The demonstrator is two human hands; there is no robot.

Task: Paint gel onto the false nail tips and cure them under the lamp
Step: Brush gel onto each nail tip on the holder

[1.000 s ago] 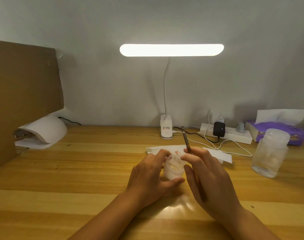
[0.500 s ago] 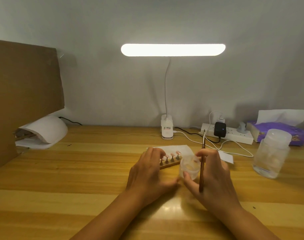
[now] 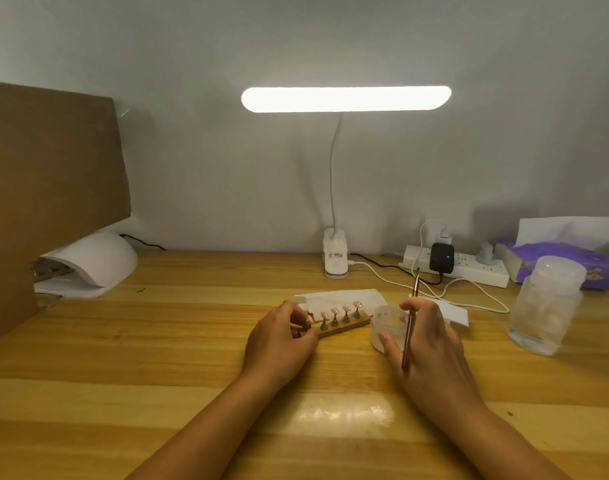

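Head view: my left hand (image 3: 278, 337) is at the left end of the wooden holder (image 3: 348, 326), fingers curled round it and pinching it against the table (image 3: 157, 341). The false nail tips (image 3: 334, 311) stand in a row on little stems along the holder, running from my left fingertips off to the right. The holder lies partly on a sheet of white paper (image 3: 337, 295).

Just right of the holder, my right hand (image 3: 431, 351) grips a small jar (image 3: 386, 327) between thumb and fingers. The same hand holds the brush (image 3: 408, 332), which lies across the fingers with its thin end pointing up and away from me. Jar and holder sit near each other, between my two hands.

The white curing lamp (image 3: 98, 261) sits well apart at the far left, against the wall. A larger clear container (image 3: 547, 303) stands to my right.
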